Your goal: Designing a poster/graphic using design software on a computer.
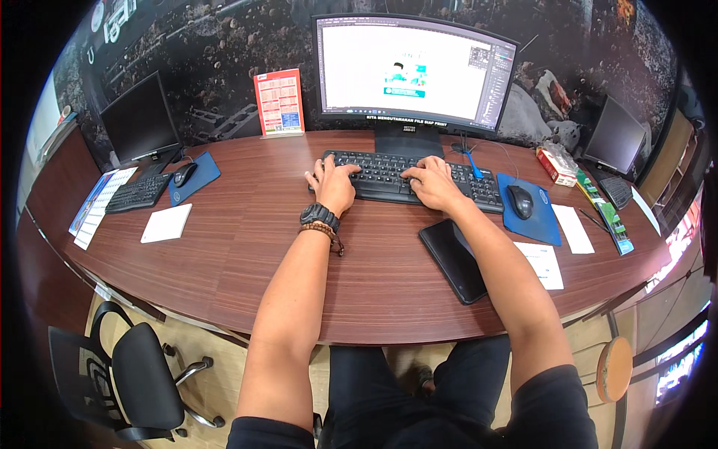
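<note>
A black keyboard (pixel 385 178) lies on the brown wooden desk, below a large curved monitor (pixel 359 71) that shows a design program with a green and white layout. My left hand (pixel 333 185) rests on the keyboard's left end, fingers spread over the keys. On the middle keys lies my right hand (pixel 434 183), its fingers slightly bent and holding nothing. My left wrist carries a black watch (pixel 318 215) and a beaded bracelet. A black smartphone (pixel 451 262) lies partly beneath my right forearm. Right of the keyboard, a black mouse (pixel 520 202) sits on a blue mouse pad (pixel 546 230).
At the left stand a second monitor (pixel 140 116), keyboard (pixel 140 193) and mouse (pixel 184 174). A red and white calendar (pixel 279 102) stands near the wall. Papers (pixel 574 230) and a small box (pixel 557 165) lie at the right. An office chair (pixel 146 374) and a round stool (pixel 615 369) are below.
</note>
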Tool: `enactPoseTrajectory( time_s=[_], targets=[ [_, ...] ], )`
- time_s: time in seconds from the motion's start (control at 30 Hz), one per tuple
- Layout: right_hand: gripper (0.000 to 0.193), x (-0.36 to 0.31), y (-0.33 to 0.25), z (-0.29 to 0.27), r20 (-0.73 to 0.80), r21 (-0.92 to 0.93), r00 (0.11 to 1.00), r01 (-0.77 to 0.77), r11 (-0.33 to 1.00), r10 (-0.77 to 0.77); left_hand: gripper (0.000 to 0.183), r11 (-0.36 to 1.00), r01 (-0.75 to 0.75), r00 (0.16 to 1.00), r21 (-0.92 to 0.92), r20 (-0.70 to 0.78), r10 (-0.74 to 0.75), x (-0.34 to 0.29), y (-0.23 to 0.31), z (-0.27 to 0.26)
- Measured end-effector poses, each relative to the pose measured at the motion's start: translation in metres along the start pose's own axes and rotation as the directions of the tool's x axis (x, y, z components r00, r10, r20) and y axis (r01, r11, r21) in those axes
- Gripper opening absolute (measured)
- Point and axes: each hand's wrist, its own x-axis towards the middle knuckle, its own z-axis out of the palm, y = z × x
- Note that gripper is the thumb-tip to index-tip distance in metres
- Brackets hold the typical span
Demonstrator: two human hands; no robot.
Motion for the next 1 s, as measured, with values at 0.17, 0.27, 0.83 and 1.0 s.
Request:
enactPoseTrajectory(
  time_s=[0.17,0.27,0.83,1.0],
  targets=[
    [0.032,-0.0002,-0.0019,-0.0012,-0.010,-0.010,1.000,0.002,1.000,-0.002,0.060,1.000,-0.021,0.998,0.007,0.056,0.021,0.0003,0.0026,-0.0038],
    [0.032,-0.0002,-0.0025,-0.0024,-0.023,-0.023,1.000,0.007,1.000,-0.008,0.060,1.000,-0.024,0.998,-0.001,0.052,0.024,0.0019,0.0030,-0.0027],
    [0.031,0.0020,-0.0046,-0.0044,-0.008,-0.058,1.000,-0.010,0.998,0.010,0.058,1.000,-0.029,0.998,-0.008,0.062,0.030,0.0015,0.0035,-0.0036],
    [0.031,0.0037,-0.0045,-0.0031,-0.015,-0.060,1.000,-0.005,0.998,0.004,0.058,1.000,-0.029,0.998,-0.006,0.064,0.029,0.0015,0.0031,-0.0043]
  ],
)
